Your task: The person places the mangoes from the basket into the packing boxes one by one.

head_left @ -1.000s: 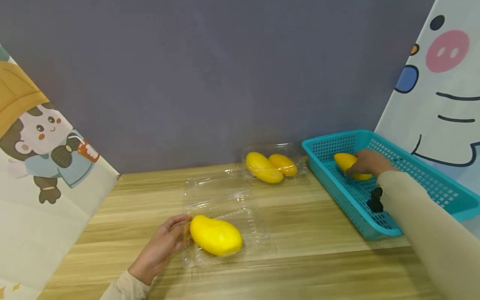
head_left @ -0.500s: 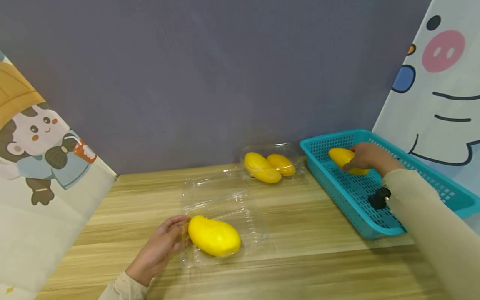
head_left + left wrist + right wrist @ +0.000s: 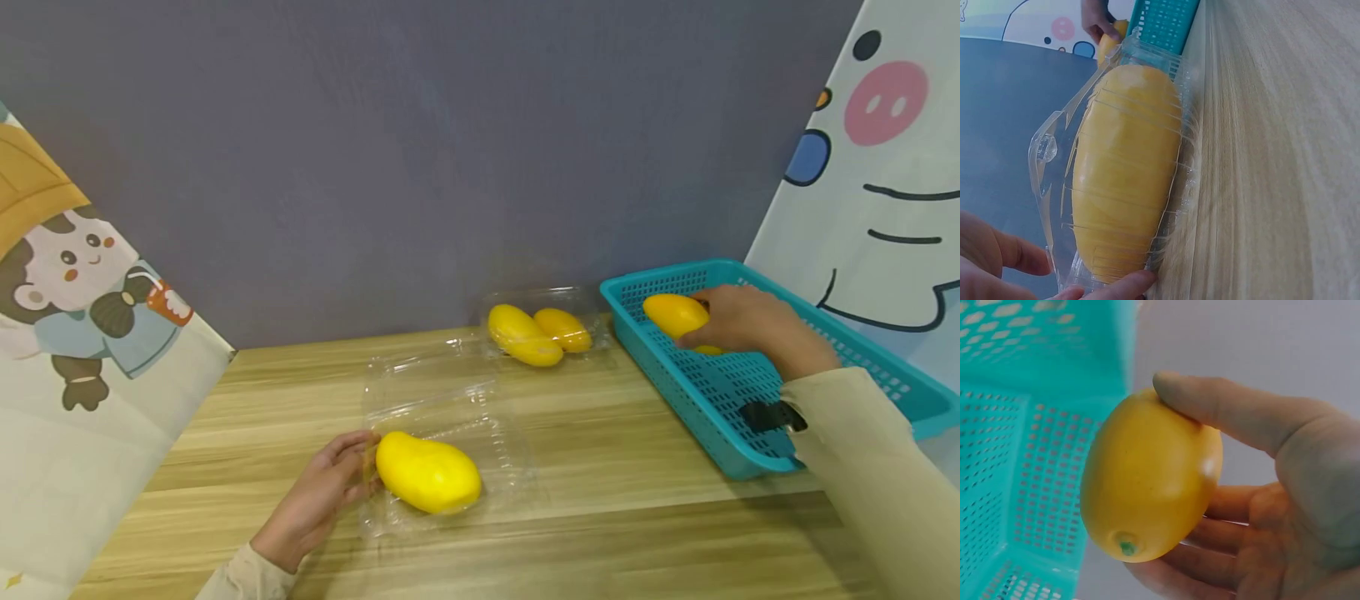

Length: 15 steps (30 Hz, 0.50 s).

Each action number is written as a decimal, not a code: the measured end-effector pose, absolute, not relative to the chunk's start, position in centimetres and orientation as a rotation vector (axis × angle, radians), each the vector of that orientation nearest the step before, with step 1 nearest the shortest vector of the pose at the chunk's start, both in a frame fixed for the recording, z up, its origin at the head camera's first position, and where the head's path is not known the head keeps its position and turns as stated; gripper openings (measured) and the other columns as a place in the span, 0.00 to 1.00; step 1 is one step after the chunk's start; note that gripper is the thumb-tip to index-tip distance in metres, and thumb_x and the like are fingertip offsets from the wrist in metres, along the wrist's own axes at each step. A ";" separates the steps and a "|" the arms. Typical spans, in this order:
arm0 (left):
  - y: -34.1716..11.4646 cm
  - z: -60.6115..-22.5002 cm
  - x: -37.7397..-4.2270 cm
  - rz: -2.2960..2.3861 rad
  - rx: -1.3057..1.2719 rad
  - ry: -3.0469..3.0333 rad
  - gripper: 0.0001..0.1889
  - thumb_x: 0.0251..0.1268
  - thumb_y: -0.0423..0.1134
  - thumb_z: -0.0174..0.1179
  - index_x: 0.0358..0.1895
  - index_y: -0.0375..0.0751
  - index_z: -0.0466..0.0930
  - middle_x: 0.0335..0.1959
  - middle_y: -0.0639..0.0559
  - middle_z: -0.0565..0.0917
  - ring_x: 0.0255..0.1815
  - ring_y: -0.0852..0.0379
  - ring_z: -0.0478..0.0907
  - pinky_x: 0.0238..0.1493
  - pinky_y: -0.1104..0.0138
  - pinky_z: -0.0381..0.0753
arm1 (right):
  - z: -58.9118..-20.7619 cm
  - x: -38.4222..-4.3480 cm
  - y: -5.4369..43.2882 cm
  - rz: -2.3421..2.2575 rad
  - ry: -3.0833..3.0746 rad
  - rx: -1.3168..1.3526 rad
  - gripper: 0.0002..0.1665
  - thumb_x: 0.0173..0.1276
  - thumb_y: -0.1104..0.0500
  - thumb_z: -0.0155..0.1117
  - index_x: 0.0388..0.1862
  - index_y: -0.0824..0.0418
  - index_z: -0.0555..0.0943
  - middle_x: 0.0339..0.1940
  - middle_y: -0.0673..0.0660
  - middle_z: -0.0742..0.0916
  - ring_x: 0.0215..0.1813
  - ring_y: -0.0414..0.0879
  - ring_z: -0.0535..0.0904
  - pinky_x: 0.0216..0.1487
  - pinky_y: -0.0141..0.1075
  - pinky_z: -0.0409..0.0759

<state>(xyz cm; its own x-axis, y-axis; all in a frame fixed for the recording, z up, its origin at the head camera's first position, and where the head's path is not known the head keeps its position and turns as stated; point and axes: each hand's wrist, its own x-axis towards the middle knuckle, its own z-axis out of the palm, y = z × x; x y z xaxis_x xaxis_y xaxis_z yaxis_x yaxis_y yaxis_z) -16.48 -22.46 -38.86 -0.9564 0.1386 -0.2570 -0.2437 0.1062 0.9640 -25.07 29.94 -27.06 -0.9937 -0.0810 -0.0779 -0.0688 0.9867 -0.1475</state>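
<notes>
In the head view, my right hand point(image 3: 757, 325) grips a yellow mango point(image 3: 675, 317) over the far part of a turquoise plastic basket point(image 3: 663, 379). The right wrist view shows thumb and fingers around this mango point(image 3: 1147, 481), its green stem nub facing the camera. My left hand point(image 3: 322, 492) touches the left end of an open, clear plastic clamshell box point(image 3: 498, 467) with relaxed fingers. Inside that box lies a large yellow mango point(image 3: 427, 473). The left wrist view shows the fingers point(image 3: 1125, 286) at the box's near end, the mango point(image 3: 1129, 169) behind its clear wall.
A second clear box point(image 3: 581, 302) stands against the grey back wall point(image 3: 420, 167), with two mangoes point(image 3: 525, 335) in it. The first box's lid point(image 3: 427, 379) lies folded back towards it. Cartoon-printed panels point(image 3: 885, 104) flank the wooden table point(image 3: 285, 383).
My right hand has lifted the mango off the basket floor and moved it slightly left. The left hand and the box beside it have stayed put.
</notes>
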 end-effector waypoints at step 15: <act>-22.5 -38.8 -16.6 1.923 -0.097 2.102 0.24 0.79 0.32 0.36 0.74 0.30 0.52 0.76 0.33 0.57 0.76 0.35 0.59 0.64 0.54 0.81 | -27.0 -21.3 27.8 -0.201 3.029 -0.197 0.58 0.58 0.32 0.69 0.72 0.73 0.66 0.40 0.61 0.86 0.31 0.48 0.74 0.29 0.39 0.73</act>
